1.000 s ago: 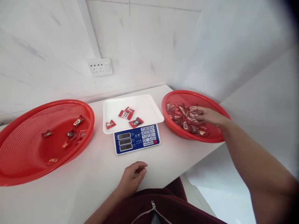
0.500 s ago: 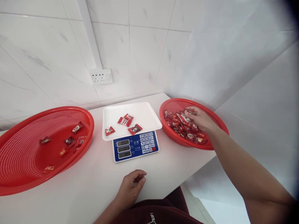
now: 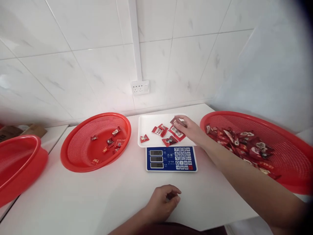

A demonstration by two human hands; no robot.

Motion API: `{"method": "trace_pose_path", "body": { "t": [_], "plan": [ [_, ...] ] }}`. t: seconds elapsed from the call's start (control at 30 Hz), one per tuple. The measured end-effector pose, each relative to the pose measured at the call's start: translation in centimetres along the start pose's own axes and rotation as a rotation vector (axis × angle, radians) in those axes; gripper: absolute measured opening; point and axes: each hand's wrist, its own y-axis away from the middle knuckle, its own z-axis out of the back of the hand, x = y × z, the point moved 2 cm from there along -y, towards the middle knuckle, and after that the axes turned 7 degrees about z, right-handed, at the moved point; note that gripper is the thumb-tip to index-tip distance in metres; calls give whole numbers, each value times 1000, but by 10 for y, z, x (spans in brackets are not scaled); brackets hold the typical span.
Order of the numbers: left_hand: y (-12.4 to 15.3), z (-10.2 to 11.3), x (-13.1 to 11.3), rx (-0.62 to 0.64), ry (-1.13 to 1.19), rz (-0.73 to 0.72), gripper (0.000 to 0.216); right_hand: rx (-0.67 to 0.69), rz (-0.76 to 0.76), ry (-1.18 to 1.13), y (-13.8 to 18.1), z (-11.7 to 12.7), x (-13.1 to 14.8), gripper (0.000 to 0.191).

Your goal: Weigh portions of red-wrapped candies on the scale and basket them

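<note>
My right hand is over the right part of the scale's white tray. Between its thumb and fingers is a dark red wrapped candy. A bigger red packet with white print is just under the fingers; whether they grip it too is unclear. Left of the hand, several red wrapped candies lie spread on the tray. My left hand rests on the table in front of the scale, loosely curled, thumb and forefinger slightly apart, holding nothing.
To the right stands a red mesh basket with a heap of wrapped candies. Another red basket, left of the scale, holds several. At far left is a further red basket, with cardboard boxes behind. A wall socket sits above.
My right hand has left the heap in the right basket and moved left over the tray, bringing candy with it. My view has turned left. The left hand stays on the table.
</note>
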Motion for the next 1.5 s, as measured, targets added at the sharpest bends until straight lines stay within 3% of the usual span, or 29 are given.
{"method": "trace_pose_path", "body": {
  "t": [0.13, 0.37, 0.5, 0.7, 0.83, 0.93, 1.1, 1.23, 1.4, 1.5],
  "plan": [
    [0, 1, 0, -2, 17, -5, 26, 98, 37, 48, -8, -18, -5, 43],
    [-1, 1, 3, 9, 28, -5, 26, 45, 72, 270, -4, -4, -9, 53],
    [-2, 1, 5, 20, 36, 6, 27, 206, 211, 480, 3, -10, -2, 47],
    [-2, -1, 4, 17, 5, 22, 26, 399, 518, 736, 23, -66, 23, 51],
    [-2, 0, 2, 10, -25, 19, 25, 461, 673, 755, 29, -103, 33, 50],
    [-3, 1, 3, 13, -24, 8, 26, 433, 670, 759, 28, -106, 31, 45],
    [-2, 1, 4, 35, -18, 6, 26, 334, 616, 795, 31, -86, 22, 26],
    [-2, 0, 2, 35, -24, 3, 26, 309, 720, 763, 38, -90, 20, 20],
    [-3, 1, 1, 31, -34, 14, 24, 162, 828, 597, 51, -97, 30, 25],
    [-3, 2, 3, 14, -34, -12, 24, 59, 840, 433, 66, -80, 37, 21]
  ]
}}
